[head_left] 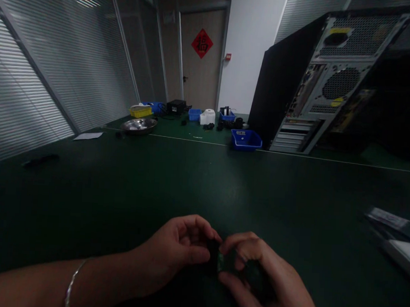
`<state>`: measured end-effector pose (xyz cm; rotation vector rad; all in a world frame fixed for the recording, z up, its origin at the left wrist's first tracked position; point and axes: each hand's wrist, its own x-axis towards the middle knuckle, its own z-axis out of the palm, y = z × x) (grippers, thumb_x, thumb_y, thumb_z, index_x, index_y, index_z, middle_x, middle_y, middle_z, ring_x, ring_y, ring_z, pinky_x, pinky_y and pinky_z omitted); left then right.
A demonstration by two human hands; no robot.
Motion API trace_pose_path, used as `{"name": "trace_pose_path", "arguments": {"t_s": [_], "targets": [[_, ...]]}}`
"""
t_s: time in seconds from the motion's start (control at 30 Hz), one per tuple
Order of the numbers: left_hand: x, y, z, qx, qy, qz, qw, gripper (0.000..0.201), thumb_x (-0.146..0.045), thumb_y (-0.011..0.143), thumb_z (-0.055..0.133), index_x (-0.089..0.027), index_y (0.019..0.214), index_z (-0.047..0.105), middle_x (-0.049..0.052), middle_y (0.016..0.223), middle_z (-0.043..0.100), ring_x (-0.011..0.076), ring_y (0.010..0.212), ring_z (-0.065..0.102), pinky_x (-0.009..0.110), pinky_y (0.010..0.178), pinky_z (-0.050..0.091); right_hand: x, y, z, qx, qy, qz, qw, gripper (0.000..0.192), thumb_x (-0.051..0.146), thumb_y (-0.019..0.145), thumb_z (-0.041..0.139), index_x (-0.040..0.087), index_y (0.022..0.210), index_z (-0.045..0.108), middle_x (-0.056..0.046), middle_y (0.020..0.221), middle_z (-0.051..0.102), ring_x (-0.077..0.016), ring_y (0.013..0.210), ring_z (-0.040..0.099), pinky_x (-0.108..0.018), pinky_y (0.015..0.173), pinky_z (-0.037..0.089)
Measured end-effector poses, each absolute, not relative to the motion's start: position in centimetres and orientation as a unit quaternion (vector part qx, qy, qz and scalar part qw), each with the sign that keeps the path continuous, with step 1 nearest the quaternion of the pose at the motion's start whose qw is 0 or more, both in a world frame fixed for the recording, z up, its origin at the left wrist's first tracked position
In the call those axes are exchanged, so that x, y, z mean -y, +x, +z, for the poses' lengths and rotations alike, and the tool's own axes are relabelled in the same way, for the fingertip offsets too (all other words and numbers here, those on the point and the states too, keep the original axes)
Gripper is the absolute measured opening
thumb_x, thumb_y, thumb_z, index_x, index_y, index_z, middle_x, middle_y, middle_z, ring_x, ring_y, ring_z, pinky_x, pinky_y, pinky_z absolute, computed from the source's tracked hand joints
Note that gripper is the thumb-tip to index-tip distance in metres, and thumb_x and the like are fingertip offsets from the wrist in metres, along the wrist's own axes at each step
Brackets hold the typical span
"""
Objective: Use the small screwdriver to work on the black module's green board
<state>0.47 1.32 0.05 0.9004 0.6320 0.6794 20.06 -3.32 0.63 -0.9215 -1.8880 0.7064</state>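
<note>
Part held: a small dark part (220,259) with a green edge sits between both hands, low over the near edge of the table (203,181); its kind cannot be made out.
Left hand (177,253): curled, thumb and fingers pinching the part's left side, bracelet (71,284) at the wrist.
Right hand (253,275): closed on the right side, thumb beneath, likely steadying it.
Beyond: computer case (318,81), blue tray (246,139), well apart.

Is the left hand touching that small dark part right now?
Touching. The head view shows the left hand with thumb and fingers closed on the small dark part, no gap visible; the right hand pinches it from the other side.
</note>
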Motion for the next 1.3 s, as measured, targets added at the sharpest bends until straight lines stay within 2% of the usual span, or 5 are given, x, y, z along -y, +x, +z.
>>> {"name": "trace_pose_path", "arguments": {"t_s": [0.37, 0.57, 0.87, 1.0, 1.3], "targets": [[-0.8, 0.9, 0.5, -0.302, 0.342, 0.325, 0.828, 0.028, -0.003, 0.061, 0.079, -0.012, 0.085, 0.067, 0.003, 0.087, 0.068, 0.012, 0.08, 0.061, 0.023, 0.074, 0.042, 3.3, 20.6, 0.4, 0.829, -0.335, 0.225, 0.388, 0.031, 0.0, 0.08, 0.065, 0.025, 0.09, 0.05, 0.002, 0.093, 0.069, -0.0122, 0.082, 0.07, -0.017, 0.071, 0.053], [-0.6, 0.8, 0.6, -0.294, 0.344, 0.316, 0.834, 0.028, -0.006, 0.064, 0.08, -0.013, 0.087, 0.067, 0.002, 0.083, 0.066, 0.0106, 0.072, 0.059, 0.022, 0.065, 0.04, 3.1, 20.4, 0.6, 0.847, -0.3, 0.171, 0.403, 0.027, 0.001, 0.081, 0.064, 0.023, 0.092, 0.053, -0.001, 0.089, 0.072, -0.0129, 0.074, 0.07, -0.018, 0.063, 0.053], [-0.1, 1.1, 0.0, -0.285, 0.384, 0.324, 0.816, 0.032, -0.022, 0.069, 0.084, -0.017, 0.099, 0.072, 0.004, 0.094, 0.07, 0.0148, 0.087, 0.061, 0.026, 0.078, 0.042, 3.3, 20.5, 0.7, 0.845, -0.309, 0.136, 0.415, 0.025, 0.005, 0.082, 0.067, 0.024, 0.092, 0.053, 0.0, 0.09, 0.074, -0.0119, 0.072, 0.072, -0.017, 0.063, 0.055], [0.1, 1.1, -0.1, -0.285, 0.405, 0.33, 0.804, 0.023, -0.026, 0.073, 0.081, -0.019, 0.093, 0.073, 0.001, 0.087, 0.071, 0.012, 0.081, 0.061, 0.024, 0.076, 0.041, 3.4, 20.7, 0.6, 0.843, -0.309, 0.145, 0.416, 0.03, 0.002, 0.08, 0.067, 0.024, 0.094, 0.052, 0.0, 0.093, 0.073, -0.0128, 0.078, 0.073, -0.017, 0.066, 0.056], [0.2, 1.4, 0.2, -0.278, 0.37, 0.332, 0.822, 0.023, -0.026, 0.068, 0.085, -0.017, 0.087, 0.074, 0.0, 0.078, 0.07, 0.0095, 0.072, 0.06, 0.022, 0.071, 0.041, 3.3, 20.7, 1.0, 0.844, -0.296, 0.143, 0.424, 0.029, 0.005, 0.082, 0.068, 0.024, 0.093, 0.05, 0.0, 0.093, 0.073, -0.0117, 0.078, 0.073, -0.016, 0.068, 0.056]]}}
